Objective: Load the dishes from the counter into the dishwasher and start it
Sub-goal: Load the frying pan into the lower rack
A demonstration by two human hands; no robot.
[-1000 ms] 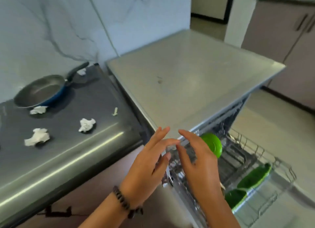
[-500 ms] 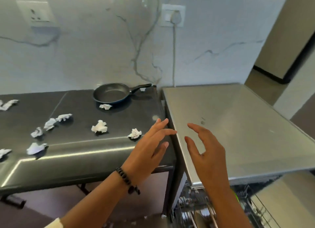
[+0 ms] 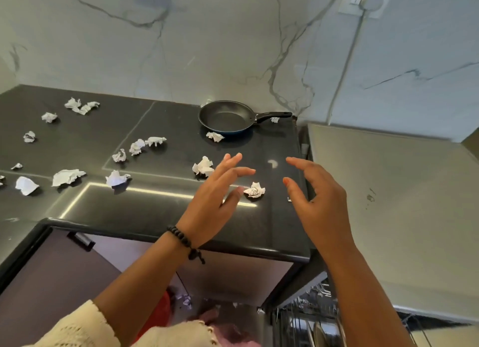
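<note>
A black frying pan (image 3: 226, 116) sits at the back of the dark counter (image 3: 160, 211), its handle pointing right toward the wall. My left hand (image 3: 215, 198), with a bead bracelet on the wrist, hovers over the counter's right part with fingers spread and holds nothing. My right hand (image 3: 318, 201) hangs beside it over the counter's right edge, fingers loosely spread and empty. The dishwasher (image 3: 388, 191) stands to the right under a grey top. Its wire rack (image 3: 311, 318) shows at the bottom, between my arms.
Several crumpled paper balls (image 3: 116, 178) lie scattered over the counter; one paper wad (image 3: 255, 190) sits between my hands. A wall socket with a plugged cable (image 3: 363, 1) is at the upper right. Cupboard fronts run below the counter.
My view has swung left from the open dishwasher rack to the counter. Both hands have risen from the rack and now hover, spread, above the counter's right end, nearer the pan.
</note>
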